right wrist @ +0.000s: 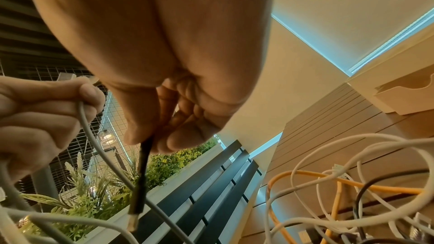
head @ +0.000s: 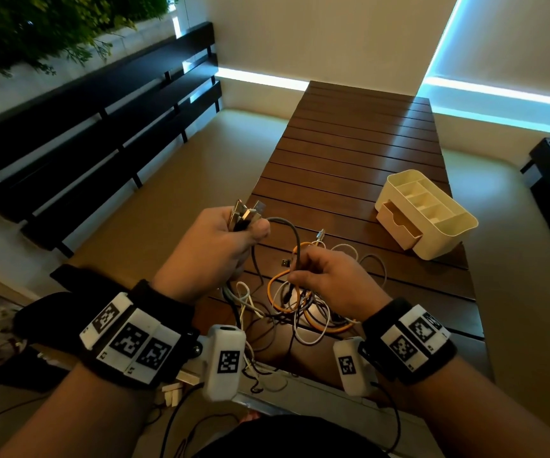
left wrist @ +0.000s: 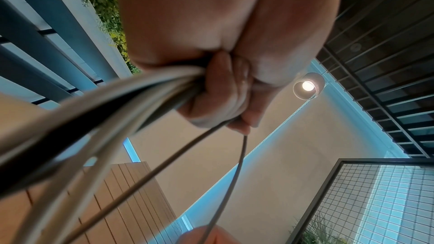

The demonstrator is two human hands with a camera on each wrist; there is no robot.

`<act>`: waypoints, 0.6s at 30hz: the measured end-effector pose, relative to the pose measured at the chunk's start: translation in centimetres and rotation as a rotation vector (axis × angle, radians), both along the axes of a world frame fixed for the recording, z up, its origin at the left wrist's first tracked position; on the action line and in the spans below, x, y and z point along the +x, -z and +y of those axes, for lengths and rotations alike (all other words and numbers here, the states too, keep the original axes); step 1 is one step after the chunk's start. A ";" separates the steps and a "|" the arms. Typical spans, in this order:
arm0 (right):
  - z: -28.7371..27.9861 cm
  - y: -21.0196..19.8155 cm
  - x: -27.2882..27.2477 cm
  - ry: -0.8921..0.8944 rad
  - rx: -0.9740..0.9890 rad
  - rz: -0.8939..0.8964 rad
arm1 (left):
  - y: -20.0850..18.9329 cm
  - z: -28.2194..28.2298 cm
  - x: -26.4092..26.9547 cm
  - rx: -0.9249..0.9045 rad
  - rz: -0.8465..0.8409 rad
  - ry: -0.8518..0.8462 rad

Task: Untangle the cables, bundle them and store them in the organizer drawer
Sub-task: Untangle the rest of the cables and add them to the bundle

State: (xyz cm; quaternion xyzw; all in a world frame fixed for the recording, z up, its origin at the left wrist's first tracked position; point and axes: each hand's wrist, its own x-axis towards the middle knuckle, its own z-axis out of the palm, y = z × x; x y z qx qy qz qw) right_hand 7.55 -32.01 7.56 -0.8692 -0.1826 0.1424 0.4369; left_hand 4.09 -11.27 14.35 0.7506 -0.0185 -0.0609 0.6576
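Head view: left hand (head: 214, 239) clenches gathered plug ends; right hand (head: 326, 279) pinches a black cable (right wrist: 143, 170); limp, light cables (head: 300, 309), best gripped near plugs.

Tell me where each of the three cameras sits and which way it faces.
Head: on the head, facing forward and down at the table; shows both forearms, left hand and right hand.
Left wrist: under the left hand, looking upward along the gripped cables.
Right wrist: under the right hand, looking upward at the pinched black cable.
Shared: head and right wrist both show the organizer.
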 end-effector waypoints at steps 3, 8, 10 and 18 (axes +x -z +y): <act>0.2 -0.1 -0.1 -0.045 -0.032 0.002 | 0.1 0.3 0.0 0.007 0.006 -0.003; 0.2 0.0 -0.3 -0.281 -0.306 0.112 | 0.8 1.0 -0.2 0.075 0.073 0.038; -0.3 -1.0 0.0 -0.312 -0.347 0.155 | 1.3 1.3 -0.4 0.130 0.115 0.080; -0.5 -6.3 0.1 -0.255 -0.120 -0.080 | 2.1 0.6 -0.5 0.290 0.141 0.230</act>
